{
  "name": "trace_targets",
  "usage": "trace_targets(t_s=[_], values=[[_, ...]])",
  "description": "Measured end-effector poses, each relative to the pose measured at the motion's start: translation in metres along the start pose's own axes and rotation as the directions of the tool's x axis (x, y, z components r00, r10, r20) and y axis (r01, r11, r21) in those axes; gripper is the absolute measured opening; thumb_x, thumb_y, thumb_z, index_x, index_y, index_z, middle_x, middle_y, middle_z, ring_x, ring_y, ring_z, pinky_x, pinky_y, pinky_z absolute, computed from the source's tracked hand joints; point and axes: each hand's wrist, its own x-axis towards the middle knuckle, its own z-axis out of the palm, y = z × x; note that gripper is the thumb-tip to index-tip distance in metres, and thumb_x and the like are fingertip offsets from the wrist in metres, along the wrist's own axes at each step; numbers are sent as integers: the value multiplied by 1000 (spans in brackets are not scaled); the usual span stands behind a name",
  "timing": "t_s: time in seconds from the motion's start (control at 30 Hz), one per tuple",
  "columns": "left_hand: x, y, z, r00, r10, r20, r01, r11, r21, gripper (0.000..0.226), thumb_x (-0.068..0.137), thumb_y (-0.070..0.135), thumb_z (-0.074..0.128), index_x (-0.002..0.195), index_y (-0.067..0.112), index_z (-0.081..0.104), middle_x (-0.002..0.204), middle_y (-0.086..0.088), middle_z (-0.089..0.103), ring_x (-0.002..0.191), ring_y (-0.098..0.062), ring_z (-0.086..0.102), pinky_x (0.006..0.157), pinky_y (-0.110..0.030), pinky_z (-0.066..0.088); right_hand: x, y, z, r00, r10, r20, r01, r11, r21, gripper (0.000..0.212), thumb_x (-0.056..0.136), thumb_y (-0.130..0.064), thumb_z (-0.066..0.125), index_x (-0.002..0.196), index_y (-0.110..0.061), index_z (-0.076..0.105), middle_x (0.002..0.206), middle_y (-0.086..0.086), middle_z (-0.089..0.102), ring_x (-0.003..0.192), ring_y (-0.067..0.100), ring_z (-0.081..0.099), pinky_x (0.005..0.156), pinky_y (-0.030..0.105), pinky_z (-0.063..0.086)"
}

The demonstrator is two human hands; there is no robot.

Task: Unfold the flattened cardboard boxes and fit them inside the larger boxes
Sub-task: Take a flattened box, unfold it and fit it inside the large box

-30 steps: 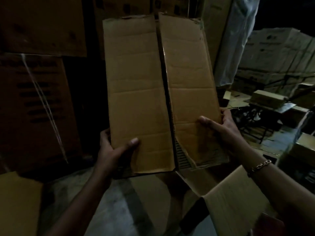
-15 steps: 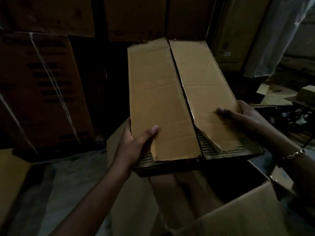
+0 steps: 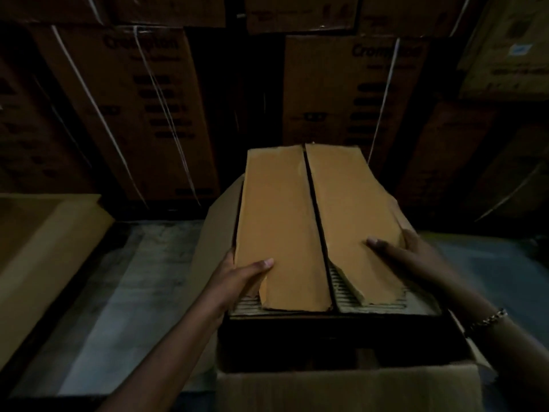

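Note:
A small brown cardboard box [image 3: 282, 221] with two long top flaps and a dark gap between them lies nearly level over the mouth of a larger open box [image 3: 347, 388] on the floor. My left hand [image 3: 237, 281] grips its near left edge, thumb on the left flap. My right hand [image 3: 413, 257] holds the near right edge, thumb across the right flap, whose near end is torn. A striped, printed panel shows under the flaps at the near end. The large box's inside is dark.
Stacked printed cartons [image 3: 124, 114] bound with white straps form a wall right behind. Another open cardboard box [image 3: 44, 239] sits at the left. Between them lies bare grey concrete floor [image 3: 118, 292]. The scene is dim.
The small box has tilted from nearly upright to almost flat and come down onto the large box's opening. Both hands kept their hold; the view has swung downward.

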Motion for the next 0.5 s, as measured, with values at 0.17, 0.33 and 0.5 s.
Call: trace_targets(t_s=[0.17, 0.33, 0.5], values=[[14, -34, 10, 995, -98, 32, 96, 993, 70, 106, 39, 51, 88, 132, 16, 53, 122, -5, 70, 109, -20, 67, 93, -33, 53, 34, 51, 25, 997, 35, 64, -40, 996, 78, 105, 52, -86, 73, 132, -22, 50, 126, -3, 62, 104, 20, 64, 91, 42, 54], [57, -98, 17, 974, -220, 43, 195, 926, 324, 129, 31, 64, 89, 140, 15, 40, 132, -4, 62, 118, -21, 61, 104, -43, 50, 54, 81, 44, 985, 54, 164, -60, 998, 34, 118, 42, -82, 78, 135, -17, 43, 120, 0, 62, 103, 20, 63, 85, 39, 54], [57, -102, 52, 911, -409, 57, 219, 596, 773, 135, 71, 61, 76, 157, 5, -11, 164, -21, 12, 148, -36, 27, 116, -35, 33, 69, 91, 80, 941, 18, 339, 81, 958, -276, 125, 61, -86, 66, 152, -10, 26, 152, 12, 37, 136, 31, 43, 111, 40, 39]])
